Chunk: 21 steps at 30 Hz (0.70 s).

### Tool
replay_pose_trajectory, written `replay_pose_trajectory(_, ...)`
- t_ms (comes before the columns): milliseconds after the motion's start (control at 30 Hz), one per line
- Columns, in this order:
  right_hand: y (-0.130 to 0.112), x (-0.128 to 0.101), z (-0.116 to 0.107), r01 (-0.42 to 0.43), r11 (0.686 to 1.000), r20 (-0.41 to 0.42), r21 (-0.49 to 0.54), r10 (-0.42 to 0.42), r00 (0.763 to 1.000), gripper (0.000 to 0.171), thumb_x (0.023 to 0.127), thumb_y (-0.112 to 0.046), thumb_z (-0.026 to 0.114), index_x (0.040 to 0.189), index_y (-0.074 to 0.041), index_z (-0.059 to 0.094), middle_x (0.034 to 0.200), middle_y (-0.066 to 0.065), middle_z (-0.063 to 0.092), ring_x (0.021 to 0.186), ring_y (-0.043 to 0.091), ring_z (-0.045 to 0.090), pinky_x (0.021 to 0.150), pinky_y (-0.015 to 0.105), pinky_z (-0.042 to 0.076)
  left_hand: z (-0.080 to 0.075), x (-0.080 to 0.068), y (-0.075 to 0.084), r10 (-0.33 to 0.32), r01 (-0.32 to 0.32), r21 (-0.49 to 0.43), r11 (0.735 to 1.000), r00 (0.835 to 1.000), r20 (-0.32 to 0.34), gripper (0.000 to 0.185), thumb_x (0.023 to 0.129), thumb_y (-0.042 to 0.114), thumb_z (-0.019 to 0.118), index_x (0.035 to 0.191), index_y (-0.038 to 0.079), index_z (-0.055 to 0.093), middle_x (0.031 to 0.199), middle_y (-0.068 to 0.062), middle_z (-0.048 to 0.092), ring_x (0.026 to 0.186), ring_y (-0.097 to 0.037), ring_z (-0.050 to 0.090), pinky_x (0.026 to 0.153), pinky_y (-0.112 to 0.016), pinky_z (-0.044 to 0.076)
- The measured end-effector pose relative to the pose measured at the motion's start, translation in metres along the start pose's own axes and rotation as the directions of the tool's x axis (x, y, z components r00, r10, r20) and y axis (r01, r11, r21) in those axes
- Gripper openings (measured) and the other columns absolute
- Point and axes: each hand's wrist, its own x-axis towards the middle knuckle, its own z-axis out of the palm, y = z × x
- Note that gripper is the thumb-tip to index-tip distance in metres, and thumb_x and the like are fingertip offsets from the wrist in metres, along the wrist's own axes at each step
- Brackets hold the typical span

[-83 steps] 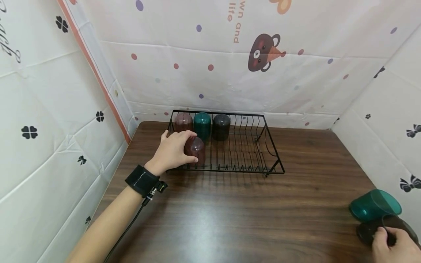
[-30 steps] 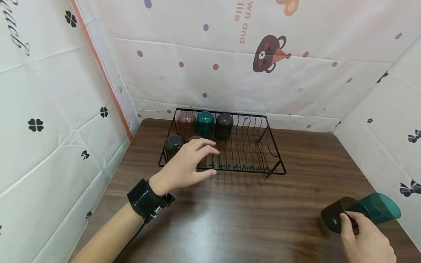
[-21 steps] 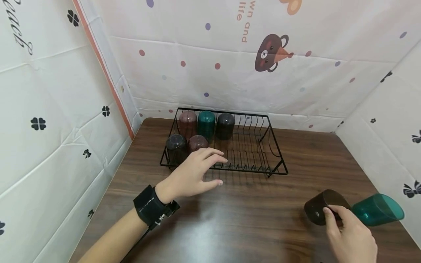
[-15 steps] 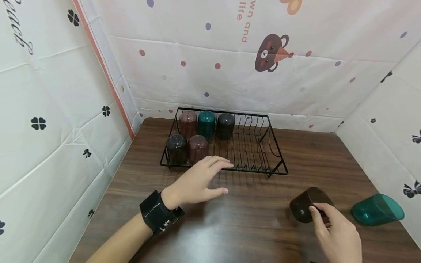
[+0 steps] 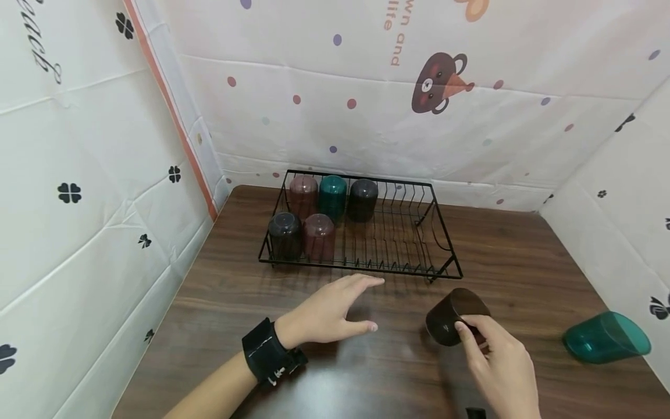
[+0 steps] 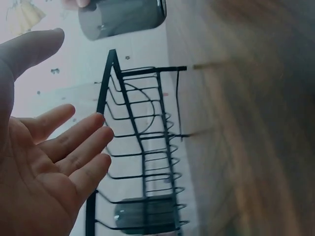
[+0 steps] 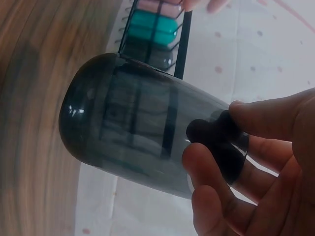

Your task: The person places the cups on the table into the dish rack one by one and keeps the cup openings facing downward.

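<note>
A smoky dark translucent cup (image 5: pixel 445 319) is tilted over the table's right half, its rim pinched by my right hand (image 5: pixel 499 361). In the right wrist view the thumb and fingers hold the dark cup (image 7: pixel 123 123) at its open end. My left hand (image 5: pixel 330 311) hovers just in front of the black wire dish rack (image 5: pixel 398 267), thumb spread from straight fingers, holding nothing. Upside down in the rack's front row stand a dark cup (image 5: pixel 285 235) and a pink cup (image 5: pixel 320 237). Behind them are pink (image 5: pixel 303 195), teal (image 5: pixel 332 196) and dark (image 5: pixel 363 201) cups.
A teal cup (image 5: pixel 602 337) lies on its side at the table's right edge. Printed cloth walls (image 5: pixel 366 128) enclose the wooden table (image 5: pixel 502 256) at the back and both sides. The rack's right half shows bare wires.
My left hand let go of the front pink cup in the rack and drew back towards me. My right hand carried the dark cup left, away from the teal cup.
</note>
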Motion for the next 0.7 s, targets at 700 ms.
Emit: replay_pose_trajectory(700, -0.045, -0.002, 0.024, 0.331, 0.908, -0.043, 0.257, -0.331, 0.943, 0.026, 0.086, -0.005, 0.079, 0.098, -0.026, 0.073, 0.086, -0.020, 0.061, 0.069, -0.005, 0.054, 0.060, 0.009, 0.045, 0.036, 0.000, -0.003, -0.104, 0.120, -0.176, 0.977, 0.990, 0.097, 0.096, 0.091, 0.059, 0.068, 0.164, 0.031, 0.014, 0.166, 0.003, 0.030, 0.150, -0.020, 0.037, 0.119, -0.048, 0.038)
